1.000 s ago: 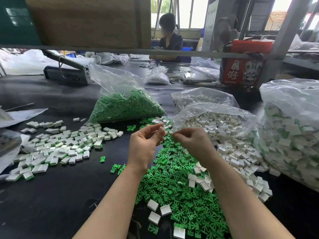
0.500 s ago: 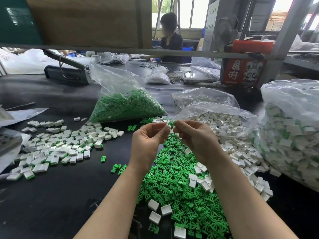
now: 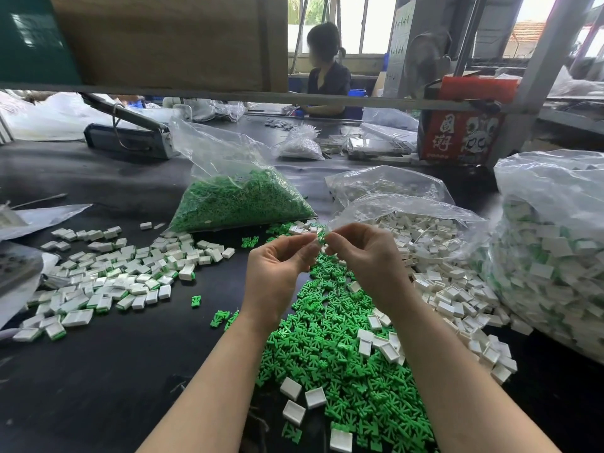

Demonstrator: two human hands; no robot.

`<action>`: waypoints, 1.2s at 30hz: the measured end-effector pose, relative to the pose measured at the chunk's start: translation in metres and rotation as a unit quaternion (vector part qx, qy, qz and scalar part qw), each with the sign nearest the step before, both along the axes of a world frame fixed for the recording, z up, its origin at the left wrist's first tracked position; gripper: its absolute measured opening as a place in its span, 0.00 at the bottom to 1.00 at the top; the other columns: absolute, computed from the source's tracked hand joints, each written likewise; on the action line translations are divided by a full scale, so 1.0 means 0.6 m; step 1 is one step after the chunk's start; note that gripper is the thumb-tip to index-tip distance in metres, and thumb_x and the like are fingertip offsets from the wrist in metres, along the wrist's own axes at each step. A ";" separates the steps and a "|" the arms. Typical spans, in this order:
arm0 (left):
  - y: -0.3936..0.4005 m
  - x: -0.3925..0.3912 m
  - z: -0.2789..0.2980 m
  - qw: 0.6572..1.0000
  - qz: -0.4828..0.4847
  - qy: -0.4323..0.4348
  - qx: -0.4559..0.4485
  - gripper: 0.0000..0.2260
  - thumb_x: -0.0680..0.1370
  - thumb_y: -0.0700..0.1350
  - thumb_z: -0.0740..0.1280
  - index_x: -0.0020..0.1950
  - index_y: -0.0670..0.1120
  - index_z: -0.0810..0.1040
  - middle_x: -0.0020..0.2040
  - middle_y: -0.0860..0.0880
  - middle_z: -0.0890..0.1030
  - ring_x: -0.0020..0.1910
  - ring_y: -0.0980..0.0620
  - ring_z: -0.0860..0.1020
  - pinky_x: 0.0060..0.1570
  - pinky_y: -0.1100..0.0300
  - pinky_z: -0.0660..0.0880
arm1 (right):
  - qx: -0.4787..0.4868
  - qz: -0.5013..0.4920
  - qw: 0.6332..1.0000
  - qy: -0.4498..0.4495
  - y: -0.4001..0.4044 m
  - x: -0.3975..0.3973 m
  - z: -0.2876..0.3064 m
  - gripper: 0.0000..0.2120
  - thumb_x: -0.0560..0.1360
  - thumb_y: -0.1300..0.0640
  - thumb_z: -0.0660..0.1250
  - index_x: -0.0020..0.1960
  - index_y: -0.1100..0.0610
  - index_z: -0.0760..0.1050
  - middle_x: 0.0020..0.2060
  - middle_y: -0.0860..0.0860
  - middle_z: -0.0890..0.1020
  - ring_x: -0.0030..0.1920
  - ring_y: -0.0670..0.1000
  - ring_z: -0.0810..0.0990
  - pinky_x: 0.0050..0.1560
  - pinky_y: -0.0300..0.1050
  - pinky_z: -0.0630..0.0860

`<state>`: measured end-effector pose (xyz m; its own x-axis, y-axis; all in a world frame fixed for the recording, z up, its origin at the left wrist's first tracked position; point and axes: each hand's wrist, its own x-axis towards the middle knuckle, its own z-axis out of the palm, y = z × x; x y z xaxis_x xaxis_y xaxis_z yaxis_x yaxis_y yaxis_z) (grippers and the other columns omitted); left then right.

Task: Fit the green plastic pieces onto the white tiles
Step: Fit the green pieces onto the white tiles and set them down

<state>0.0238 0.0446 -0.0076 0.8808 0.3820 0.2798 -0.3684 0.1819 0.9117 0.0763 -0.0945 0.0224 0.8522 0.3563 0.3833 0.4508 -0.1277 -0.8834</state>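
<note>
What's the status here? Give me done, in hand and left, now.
Done: a spread of white tiles with green showing lies at the left, and the big bag at the right holds more. In hand: the left hand and right hand meet fingertip to fingertip, pinching a small piece; it's too hidden to name. Left: the loose green pieces, a full green bag and the bare white tiles.

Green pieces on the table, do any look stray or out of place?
A few green pieces lie alone on the black table, left of the main green pile. Several white tiles sit mixed into that pile. Otherwise nothing looks damaged.
</note>
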 end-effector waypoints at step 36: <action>0.003 -0.015 -0.003 0.967 -0.145 0.108 0.181 0.15 0.85 0.43 0.53 0.38 0.48 0.67 0.32 0.51 0.64 0.30 0.56 0.60 0.30 0.63 0.58 | -0.140 0.074 0.986 0.044 0.012 0.006 -0.028 0.17 0.82 0.58 0.58 0.34 0.54 0.67 0.29 0.51 0.69 0.32 0.50 0.66 0.38 0.52 0.63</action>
<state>0.0148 0.0463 -0.0096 0.9889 0.0211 0.1469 -0.1442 -0.0970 0.9848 0.0800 -0.0875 0.0056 0.8087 0.5600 0.1798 0.4060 -0.3103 -0.8596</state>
